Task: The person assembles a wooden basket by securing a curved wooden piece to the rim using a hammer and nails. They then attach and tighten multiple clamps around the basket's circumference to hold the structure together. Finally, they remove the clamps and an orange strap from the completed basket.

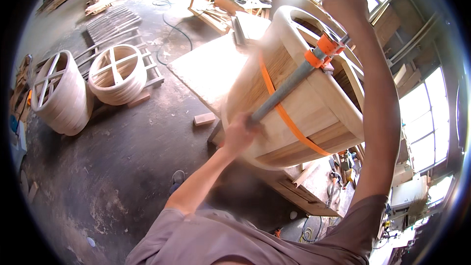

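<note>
A large rounded wooden cabinet frame [314, 100] stands tilted in front of me, with pale rails and browner panels. An orange strap [294, 127] runs across its side. A pipe clamp [287, 91] with a grey pipe and orange jaws lies along the frame, its head at the upper rim. My left hand [239, 135] is closed around the pipe's lower end. My right hand [346, 2] is raised above the clamp's screw end, fingers curled into a fist. Whatever that fist may hold is hidden.
Two oval wooden shells with cross braces, one shell [64, 93] and another shell [117, 73], stand at left by a slatted rack [115, 24]. A wood block [204, 119] is beside the worktable [211, 73]. A hose [179, 29] crosses the floor. Tools [338, 172] lie at right.
</note>
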`<state>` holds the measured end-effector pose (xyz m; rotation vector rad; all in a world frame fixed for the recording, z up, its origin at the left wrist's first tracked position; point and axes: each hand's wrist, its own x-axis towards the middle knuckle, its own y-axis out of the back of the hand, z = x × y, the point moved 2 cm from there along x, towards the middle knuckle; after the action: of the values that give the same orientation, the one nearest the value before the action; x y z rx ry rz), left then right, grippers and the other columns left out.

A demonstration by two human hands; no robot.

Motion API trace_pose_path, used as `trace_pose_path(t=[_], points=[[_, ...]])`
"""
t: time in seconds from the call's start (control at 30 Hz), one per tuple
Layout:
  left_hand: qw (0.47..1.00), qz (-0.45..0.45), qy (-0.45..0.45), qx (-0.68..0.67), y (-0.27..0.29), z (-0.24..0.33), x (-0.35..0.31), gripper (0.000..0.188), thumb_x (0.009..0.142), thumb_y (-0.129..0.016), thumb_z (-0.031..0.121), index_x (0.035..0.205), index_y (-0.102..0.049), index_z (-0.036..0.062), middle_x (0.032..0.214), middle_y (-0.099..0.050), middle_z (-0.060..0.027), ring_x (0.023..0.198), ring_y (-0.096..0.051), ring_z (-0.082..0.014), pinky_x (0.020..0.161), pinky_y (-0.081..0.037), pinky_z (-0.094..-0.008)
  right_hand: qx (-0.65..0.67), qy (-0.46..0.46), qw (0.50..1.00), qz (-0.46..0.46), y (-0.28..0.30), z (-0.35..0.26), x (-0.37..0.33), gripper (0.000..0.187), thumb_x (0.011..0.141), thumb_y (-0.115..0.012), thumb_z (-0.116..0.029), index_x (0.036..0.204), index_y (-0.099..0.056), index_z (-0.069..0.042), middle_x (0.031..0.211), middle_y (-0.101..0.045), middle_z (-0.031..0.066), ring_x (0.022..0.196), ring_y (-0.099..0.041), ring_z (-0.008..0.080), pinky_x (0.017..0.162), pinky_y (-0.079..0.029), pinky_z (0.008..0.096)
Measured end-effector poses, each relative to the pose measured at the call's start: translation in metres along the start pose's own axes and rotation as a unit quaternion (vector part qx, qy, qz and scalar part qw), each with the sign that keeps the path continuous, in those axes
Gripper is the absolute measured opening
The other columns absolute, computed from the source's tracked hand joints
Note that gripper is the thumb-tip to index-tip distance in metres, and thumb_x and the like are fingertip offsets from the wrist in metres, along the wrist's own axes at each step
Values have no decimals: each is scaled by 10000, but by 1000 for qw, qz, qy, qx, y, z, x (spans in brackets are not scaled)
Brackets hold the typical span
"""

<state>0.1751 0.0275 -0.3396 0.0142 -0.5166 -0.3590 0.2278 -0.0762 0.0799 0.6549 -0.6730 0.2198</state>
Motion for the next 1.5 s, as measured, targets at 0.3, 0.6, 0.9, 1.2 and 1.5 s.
trace_pose_path(t=[0.3,0.6,0.9,1.2,1.5], points=[[993,-105,1,-43,-7,-14,43,329,729,-792,279,903,-647,41,861,-625,-143,795,-614,-340,672,-487,-419,279,-93,951,93,11,88,-99,157,952,-576,-144,1041,-679,-67,769,-614,23,713,-588,81,632,-459,223],[992,-102,-13,-73,-5,-17,28,284,705,-819,276,800,-672,52,772,-607,-136,716,-608,-327,609,-467,-419,522,-233,798,-193,-6,83,-54,365,930,-464,-13,1275,-584,-11,1069,-666,157,904,-684,196,839,-552,329],[978,-126,-46,-157,21,-10,25,222,700,-805,159,758,-625,41,720,-575,-142,639,-577,-349,546,-443,-410,610,-139,762,-167,52,41,-52,572,884,-552,-155,1380,-403,88,923,-636,160,726,-616,162,713,-541,330],[943,-283,-65,-165,78,-66,-46,318,676,-766,83,565,-469,58,582,-484,-108,511,-494,-310,464,-368,-406,336,-45,914,-222,145,-28,-187,502,827,-696,-318,1194,-532,-18,938,-630,209,915,-628,328,811,-512,478],[842,-518,-147,-32,99,-96,-157,185,570,-724,169,637,-565,104,660,-575,-91,619,-592,-321,552,-474,-427,213,-63,838,-499,145,-119,-362,417,783,-674,-263,1068,-636,40,1109,-604,225,1200,-489,419,1101,-288,582]])
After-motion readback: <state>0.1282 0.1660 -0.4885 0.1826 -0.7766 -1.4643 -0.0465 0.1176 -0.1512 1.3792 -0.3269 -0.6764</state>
